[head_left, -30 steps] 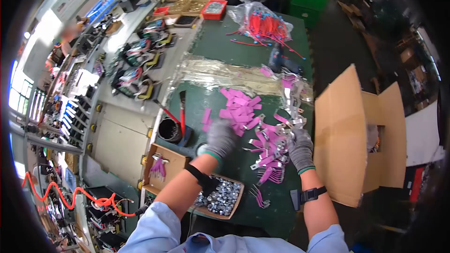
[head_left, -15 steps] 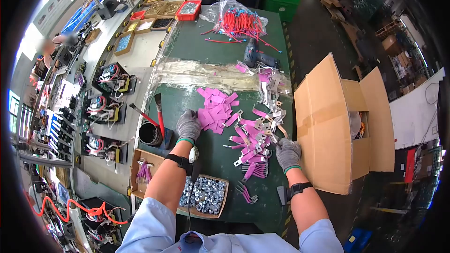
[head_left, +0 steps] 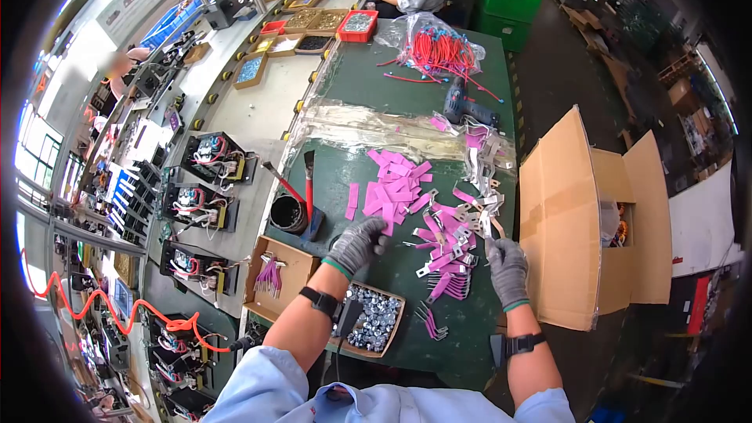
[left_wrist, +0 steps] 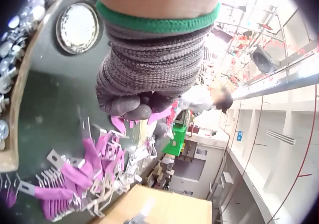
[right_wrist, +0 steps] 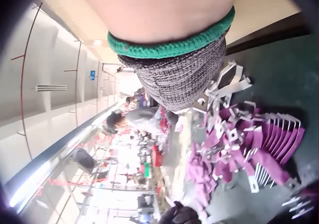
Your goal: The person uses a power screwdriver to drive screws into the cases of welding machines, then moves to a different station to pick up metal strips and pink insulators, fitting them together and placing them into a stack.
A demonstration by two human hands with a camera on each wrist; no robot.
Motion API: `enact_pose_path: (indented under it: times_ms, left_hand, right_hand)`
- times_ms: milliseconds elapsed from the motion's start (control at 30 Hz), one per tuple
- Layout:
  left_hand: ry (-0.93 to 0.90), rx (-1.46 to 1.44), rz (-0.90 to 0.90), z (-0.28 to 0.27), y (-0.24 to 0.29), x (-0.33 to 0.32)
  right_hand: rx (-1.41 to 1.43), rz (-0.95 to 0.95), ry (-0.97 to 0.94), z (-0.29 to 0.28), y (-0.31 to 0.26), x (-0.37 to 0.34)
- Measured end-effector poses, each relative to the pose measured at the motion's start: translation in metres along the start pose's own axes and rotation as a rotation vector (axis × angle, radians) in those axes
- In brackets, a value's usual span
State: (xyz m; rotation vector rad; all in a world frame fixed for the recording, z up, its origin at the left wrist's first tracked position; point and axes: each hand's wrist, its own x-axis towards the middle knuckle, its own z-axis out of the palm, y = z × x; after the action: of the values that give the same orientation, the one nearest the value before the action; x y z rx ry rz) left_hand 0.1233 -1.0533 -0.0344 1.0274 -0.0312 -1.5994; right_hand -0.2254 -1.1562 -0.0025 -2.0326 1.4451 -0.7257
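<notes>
Grey knitted gloves with green cuffs cover both hands. The left hand (head_left: 356,247) pinches a purple strip (head_left: 388,219) by its lower end, at the near edge of a pile of purple strips (head_left: 395,176). Its fingers (left_wrist: 137,112) curl inward in the left wrist view. At the right side of the table, the right hand (head_left: 507,272) grips a thin metal bracket (head_left: 487,227) that stands up from thumb and fingers. The glove hides the gripped end in the right wrist view. Metal brackets with purple sleeves (head_left: 446,247) lie heaped between the hands.
A tray of metal nuts (head_left: 376,321) and a cardboard tray (head_left: 298,262) stand near the body. Brushes rise from a black cup (head_left: 288,215). An open cardboard box (head_left: 560,219) flanks the right side. Farther off lie a power drill (head_left: 456,102) and red wires (head_left: 439,51).
The left hand has come off the strip pile toward the body, with a purple strip in its fingers. The right hand has drawn slightly back from the bracket heap. The head view has shifted.
</notes>
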Motion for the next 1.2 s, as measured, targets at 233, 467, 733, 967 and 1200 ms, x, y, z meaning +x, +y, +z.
enact_pose_path:
  times_ms: [233, 467, 733, 967, 1200]
  left_hand:
    - [-0.155, 0.468, 0.021, 0.090, -0.034, -0.091]
    - [-0.165, 0.507, 0.027, 0.091, -0.034, -0.120]
    - [-0.065, 0.348, 0.085, 0.088, -0.020, -0.140]
    - [0.174, 1.080, 0.179, 0.046, -0.016, -0.081]
    - [0.507, 1.622, 0.380, -0.003, 0.028, 0.041]
  right_hand:
    - [0.573, 0.098, -0.402, -0.010, -0.113, -0.039]
    - [0.654, 0.077, -0.428, -0.016, -0.117, -0.057]
    - [0.832, 0.224, -0.524, -0.047, -0.124, -0.088]
    - [0.880, 0.352, -0.483, -0.043, -0.116, -0.112]
    - [0.894, 0.541, -0.460, -0.048, -0.102, -0.148]
